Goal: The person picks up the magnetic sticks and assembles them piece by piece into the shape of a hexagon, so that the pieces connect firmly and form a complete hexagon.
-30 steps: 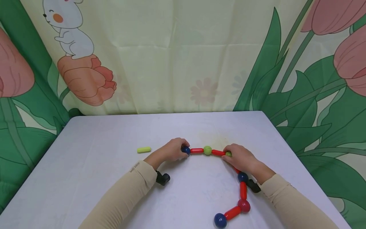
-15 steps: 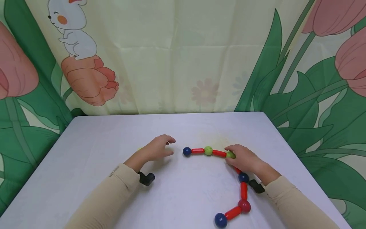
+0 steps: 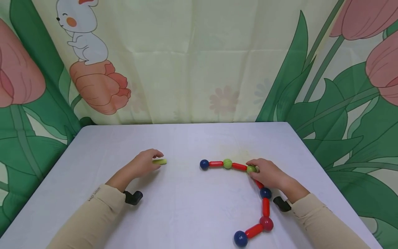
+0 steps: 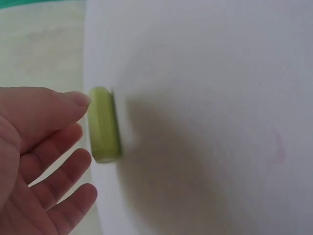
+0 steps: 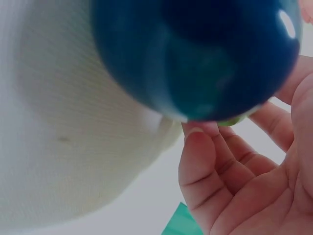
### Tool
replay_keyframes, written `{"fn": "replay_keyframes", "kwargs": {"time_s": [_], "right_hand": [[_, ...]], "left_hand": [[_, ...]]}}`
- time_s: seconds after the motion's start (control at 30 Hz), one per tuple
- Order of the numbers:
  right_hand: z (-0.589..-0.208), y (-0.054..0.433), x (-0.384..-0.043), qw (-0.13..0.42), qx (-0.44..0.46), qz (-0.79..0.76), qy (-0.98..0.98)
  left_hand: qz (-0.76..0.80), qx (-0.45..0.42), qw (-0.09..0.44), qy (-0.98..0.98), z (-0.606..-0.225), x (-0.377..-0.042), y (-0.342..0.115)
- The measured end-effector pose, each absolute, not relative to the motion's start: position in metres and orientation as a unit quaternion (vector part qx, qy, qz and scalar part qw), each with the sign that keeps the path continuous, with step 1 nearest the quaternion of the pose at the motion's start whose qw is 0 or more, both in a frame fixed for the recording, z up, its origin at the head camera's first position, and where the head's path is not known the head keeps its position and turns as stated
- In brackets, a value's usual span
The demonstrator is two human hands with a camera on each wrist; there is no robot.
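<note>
A curved chain of red rods (image 3: pixel 254 230) and coloured balls lies on the table's right half. My right hand (image 3: pixel 268 172) holds a green ball (image 3: pixel 251 169) along this chain between thumb and fingers. In the right wrist view, a large blue ball (image 5: pixel 195 58) hides most of that green one. Left of the chain, my left hand (image 3: pixel 144 163) is at a loose light-green rod (image 3: pixel 160 161), fingers parted around it. Seen from the left wrist, the thumb tip comes right up to the upper end of the rod (image 4: pixel 103 125), with the other fingers loosely bent beside it.
The chain's far end is a blue ball (image 3: pixel 204 164), followed by another green ball (image 3: pixel 227 163). Nearer me it bends through a red ball (image 3: pixel 266 223) to a blue end ball (image 3: pixel 240 238). A printed curtain (image 3: pixel 186 69) hangs behind the white table (image 3: pixel 186 207).
My left hand has let go of the chain's blue end ball and moved left to the light-green rod. The right hand stays at its green ball.
</note>
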State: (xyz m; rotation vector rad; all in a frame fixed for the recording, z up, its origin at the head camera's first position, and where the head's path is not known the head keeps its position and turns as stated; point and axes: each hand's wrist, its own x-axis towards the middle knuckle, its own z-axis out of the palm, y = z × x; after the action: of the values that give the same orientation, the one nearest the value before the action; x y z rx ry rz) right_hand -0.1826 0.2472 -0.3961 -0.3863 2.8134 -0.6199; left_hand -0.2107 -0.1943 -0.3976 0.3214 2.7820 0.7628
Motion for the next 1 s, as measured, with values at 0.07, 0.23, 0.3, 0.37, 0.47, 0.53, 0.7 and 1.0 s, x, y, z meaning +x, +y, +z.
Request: {"fn": "replay_keyframes", "kwargs": {"time_s": [0.07,0.23,0.3,0.37,0.47,0.53,0.7,1.0], "right_hand": [[-0.397,0.247,-0.183,0.116,-0.131,-0.212,0.961],[-0.4,0.248,-0.184,0.113,-0.131,-0.214,0.961],[-0.402,0.249,-0.185,0.11,-0.13,-0.215,0.962],[-0.403,0.249,-0.186,0.108,-0.128,-0.216,0.962],[-0.403,0.249,-0.187,0.107,-0.128,-0.218,0.962],[-0.403,0.248,-0.186,0.107,-0.128,-0.219,0.961],[-0.402,0.247,-0.185,0.108,-0.128,-0.224,0.96],[-0.401,0.247,-0.185,0.11,-0.123,-0.224,0.961]], "left_hand": [[0.257,0.103,0.121,0.953,-0.401,-0.212,-0.198],[0.266,0.105,0.117,0.951,-0.407,-0.214,-0.201],[0.269,0.107,0.115,0.95,-0.409,-0.215,-0.201],[0.269,0.106,0.115,0.95,-0.411,-0.215,-0.199],[0.268,0.112,0.115,0.95,-0.413,-0.215,-0.195],[0.272,0.114,0.115,0.949,-0.412,-0.214,-0.191],[0.283,0.131,0.109,0.944,-0.411,-0.213,-0.18],[0.321,0.135,0.123,0.929,-0.407,-0.208,-0.149]]}}
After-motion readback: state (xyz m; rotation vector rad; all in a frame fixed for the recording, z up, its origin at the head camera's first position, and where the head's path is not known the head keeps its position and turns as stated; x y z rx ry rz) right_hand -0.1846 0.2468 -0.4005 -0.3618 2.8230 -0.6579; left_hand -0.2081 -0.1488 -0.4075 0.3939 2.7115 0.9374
